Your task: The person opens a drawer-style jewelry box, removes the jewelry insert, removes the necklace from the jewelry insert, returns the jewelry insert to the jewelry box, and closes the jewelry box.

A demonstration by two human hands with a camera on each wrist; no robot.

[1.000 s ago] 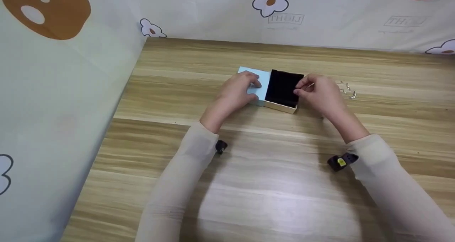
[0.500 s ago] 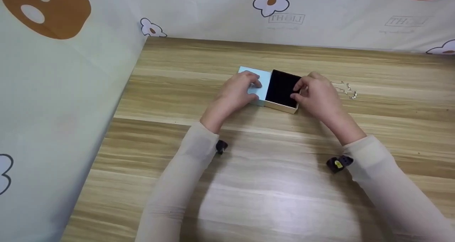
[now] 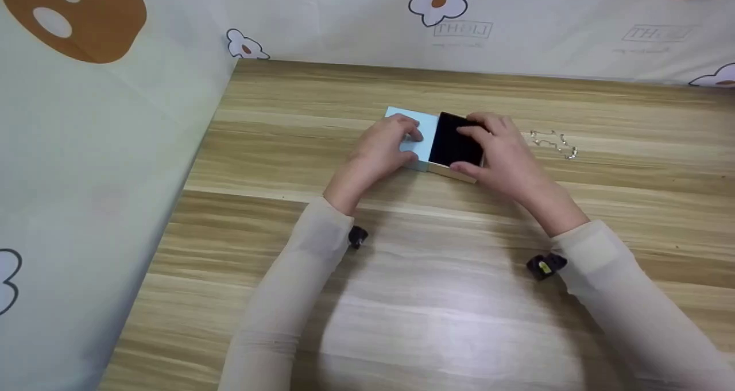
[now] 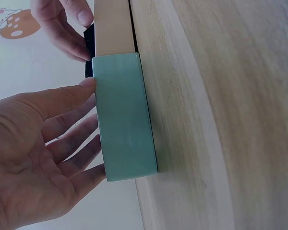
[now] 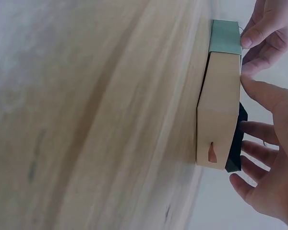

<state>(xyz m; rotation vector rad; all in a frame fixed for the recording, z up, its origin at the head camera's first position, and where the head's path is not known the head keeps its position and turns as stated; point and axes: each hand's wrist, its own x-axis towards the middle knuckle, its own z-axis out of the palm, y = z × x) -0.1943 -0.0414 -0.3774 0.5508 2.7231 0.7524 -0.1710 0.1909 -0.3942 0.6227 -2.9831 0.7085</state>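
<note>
A light blue box sleeve (image 3: 425,128) lies flat on the table, with a cream drawer (image 5: 220,88) pulled out of its right side. Inside the drawer is a black pad (image 3: 449,141); in the right wrist view its edge rises above the drawer's end. My left hand (image 3: 380,144) rests on the sleeve, fingertips at its top edge in the left wrist view. Over the drawer's right part my right hand (image 3: 506,154) spreads its fingers, several fingertips at the pad and the thumb by the near edge. A small ribbon tab (image 5: 212,153) shows on the drawer's end.
A thin silver chain (image 3: 571,154) with small beads lies right of my right hand. The wood-grain table (image 3: 436,276) meets a patterned sheet (image 3: 333,20) at the back and left. Small black devices sit at both wrists.
My right hand pinched the black pad's right edge earlier. It has moved left and spread its fingers over the pad, which now sits flatter. The left hand has stayed put.
</note>
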